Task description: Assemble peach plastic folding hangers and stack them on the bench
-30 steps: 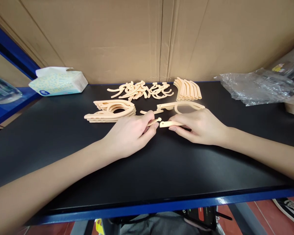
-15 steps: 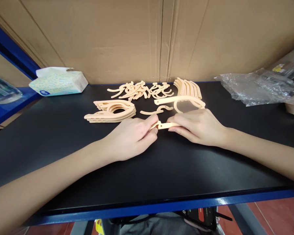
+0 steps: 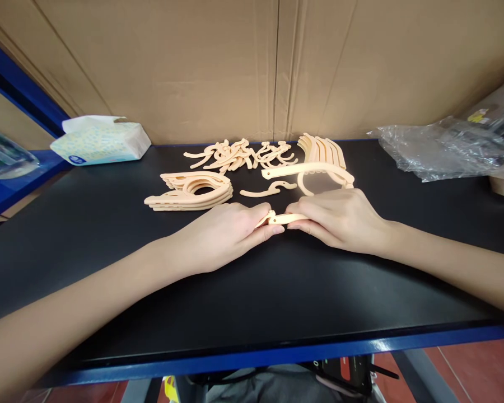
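Observation:
Over the middle of the table, my right hand (image 3: 340, 221) grips a cream plastic folding-hanger arm (image 3: 283, 219), whose holed end sticks out to the left. My left hand (image 3: 231, 235) pinches a small cream hanger hook piece (image 3: 264, 220) against that end; fingers hide most of it. Another long hanger arm (image 3: 302, 169) extends above my right hand, and whether it joins the held one is hidden. A single loose hook piece (image 3: 269, 189) lies just beyond my fingers. Left of it is a stack of folded hangers (image 3: 189, 198).
At the back lie a heap of hook pieces (image 3: 231, 155) and a row of hanger arms (image 3: 322, 151). A tissue pack (image 3: 101, 140) is at the back left, crumpled clear plastic (image 3: 437, 148) at the back right. Cardboard (image 3: 185, 67) walls off the rear; a blue edge (image 3: 277, 355) borders the front.
The two held pieces have shifted slightly left and down at their meeting point. My left thumb has straightened and now reaches under the arm's holed end.

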A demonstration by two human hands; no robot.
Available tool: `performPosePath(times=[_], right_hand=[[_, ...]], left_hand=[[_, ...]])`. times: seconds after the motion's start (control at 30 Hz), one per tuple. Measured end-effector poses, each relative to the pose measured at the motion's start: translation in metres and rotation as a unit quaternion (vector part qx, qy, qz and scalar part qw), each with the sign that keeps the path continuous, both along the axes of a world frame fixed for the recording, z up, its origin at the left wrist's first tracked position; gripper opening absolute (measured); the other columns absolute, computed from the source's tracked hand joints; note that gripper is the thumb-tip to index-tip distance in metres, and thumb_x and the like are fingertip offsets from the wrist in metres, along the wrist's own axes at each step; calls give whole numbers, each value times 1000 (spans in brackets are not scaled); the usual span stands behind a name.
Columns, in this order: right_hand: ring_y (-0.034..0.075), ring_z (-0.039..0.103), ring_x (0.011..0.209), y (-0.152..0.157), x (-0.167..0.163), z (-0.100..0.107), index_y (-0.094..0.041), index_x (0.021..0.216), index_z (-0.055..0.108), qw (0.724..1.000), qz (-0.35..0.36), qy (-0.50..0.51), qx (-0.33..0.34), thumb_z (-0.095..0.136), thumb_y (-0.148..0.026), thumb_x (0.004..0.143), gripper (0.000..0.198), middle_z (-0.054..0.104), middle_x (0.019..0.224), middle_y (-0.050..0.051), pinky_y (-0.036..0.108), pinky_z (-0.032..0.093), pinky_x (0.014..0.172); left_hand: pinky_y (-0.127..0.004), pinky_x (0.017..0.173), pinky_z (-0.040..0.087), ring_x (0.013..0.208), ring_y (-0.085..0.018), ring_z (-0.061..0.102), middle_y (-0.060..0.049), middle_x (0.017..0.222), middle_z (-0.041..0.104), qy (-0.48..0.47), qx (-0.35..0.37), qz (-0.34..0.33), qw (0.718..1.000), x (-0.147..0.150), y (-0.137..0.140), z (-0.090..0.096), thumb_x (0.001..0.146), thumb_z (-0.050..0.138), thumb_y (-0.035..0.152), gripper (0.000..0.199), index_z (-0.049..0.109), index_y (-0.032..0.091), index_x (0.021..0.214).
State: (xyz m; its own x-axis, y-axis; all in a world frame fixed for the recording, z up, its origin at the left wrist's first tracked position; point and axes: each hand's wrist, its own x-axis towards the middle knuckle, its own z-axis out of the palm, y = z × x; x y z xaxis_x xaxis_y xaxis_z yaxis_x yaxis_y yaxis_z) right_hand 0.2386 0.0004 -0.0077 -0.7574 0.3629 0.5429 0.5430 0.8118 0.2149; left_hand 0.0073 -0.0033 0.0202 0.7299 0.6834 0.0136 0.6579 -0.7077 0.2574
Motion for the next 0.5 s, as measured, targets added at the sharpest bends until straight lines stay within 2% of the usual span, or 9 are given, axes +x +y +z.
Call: performPosePath(times=[0.13, 0.27, 0.5], right_hand=[[11, 57, 56, 1, 0, -1, -17, 86, 63, 1000, 11, 10, 18, 43, -33, 100, 30, 64, 66, -2, 26, 32, 50], [11, 55, 55, 2, 0, -2, -16, 87, 64, 1000, 18, 10, 7, 43, -33, 100, 30, 64, 65, -3, 26, 31, 49], [10, 54, 52, 2, 1, -2, -17, 91, 65, 1000, 22, -12, -12, 37, -33, 102, 34, 67, 68, -2, 26, 29, 47]], left_hand=[[-26, 51, 27, 50, -14, 46, 4, 59, 45, 27, 0, -6, 1000, 1, -1, 2, 102, 34, 42, 36, 38, 21, 73], [-26, 50, 28, 51, -15, 49, 3, 59, 47, 79, 19, 9, 997, 4, -2, 4, 102, 34, 40, 34, 39, 21, 74], [-27, 46, 24, 52, -20, 58, -1, 60, 58, 164, 105, -4, 981, 4, -3, 0, 103, 31, 39, 33, 47, 18, 82]])
